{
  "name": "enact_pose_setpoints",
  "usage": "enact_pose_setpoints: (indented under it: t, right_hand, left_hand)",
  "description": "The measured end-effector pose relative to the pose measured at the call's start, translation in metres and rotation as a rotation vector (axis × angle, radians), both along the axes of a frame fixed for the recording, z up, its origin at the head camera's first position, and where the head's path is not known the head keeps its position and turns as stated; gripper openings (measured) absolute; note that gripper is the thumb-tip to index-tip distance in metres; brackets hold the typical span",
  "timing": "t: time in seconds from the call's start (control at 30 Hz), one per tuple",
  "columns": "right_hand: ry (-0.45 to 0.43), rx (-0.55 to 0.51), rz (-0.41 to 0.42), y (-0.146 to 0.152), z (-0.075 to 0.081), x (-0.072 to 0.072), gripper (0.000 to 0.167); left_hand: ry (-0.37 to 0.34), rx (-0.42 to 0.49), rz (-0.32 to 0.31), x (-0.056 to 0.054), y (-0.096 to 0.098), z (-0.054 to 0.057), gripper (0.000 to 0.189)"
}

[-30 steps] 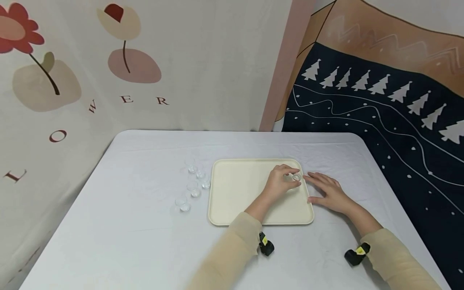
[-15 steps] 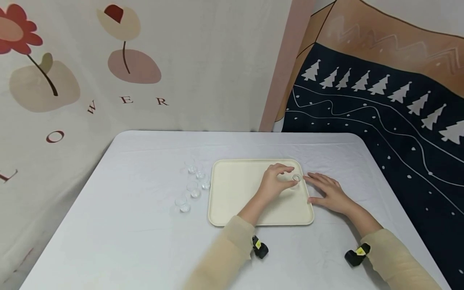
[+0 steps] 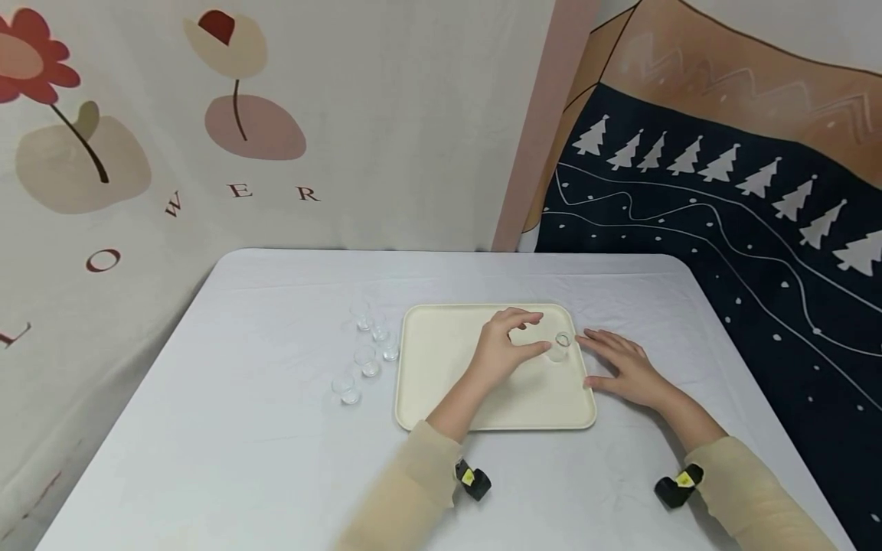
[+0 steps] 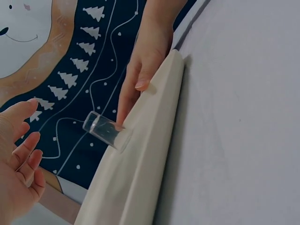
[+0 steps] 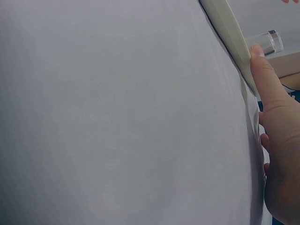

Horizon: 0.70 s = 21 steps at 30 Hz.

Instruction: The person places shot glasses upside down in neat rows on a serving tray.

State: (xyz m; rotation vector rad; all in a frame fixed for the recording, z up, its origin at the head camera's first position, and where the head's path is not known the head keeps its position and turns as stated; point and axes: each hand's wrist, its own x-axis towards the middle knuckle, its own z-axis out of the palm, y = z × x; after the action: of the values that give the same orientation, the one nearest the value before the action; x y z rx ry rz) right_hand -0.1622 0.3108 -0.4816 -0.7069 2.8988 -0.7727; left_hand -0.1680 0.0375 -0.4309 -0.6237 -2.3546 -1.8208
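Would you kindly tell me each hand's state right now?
Left hand: open, holding nothing, near the glass on the tray.
Right hand: open, holding nothing, at the tray's edge.

Bright, even light filled the head view, with a soft shadow at 4 o'clock beneath the right forearm [image 3: 691, 418]; the clear cups [image 3: 370, 369] nearly washed out against the white cloth [image 3: 241, 459]. Both wrist views were dimmer and cooler; the right darkened toward 9 o'clock, and in the left, shadow lined the 3 o'clock side of the tray [image 4: 140, 154]
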Motion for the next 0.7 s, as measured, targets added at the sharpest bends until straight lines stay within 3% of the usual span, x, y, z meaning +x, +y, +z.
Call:
enact_pose_setpoints:
  t: [0.7]
  right_hand:
    - [-0.004,-0.014,0.004,0.002,-0.003,-0.001,0.077]
  left_hand:
    - [0.095,-0.019,0.056,0.027,-0.05,0.027,0.042]
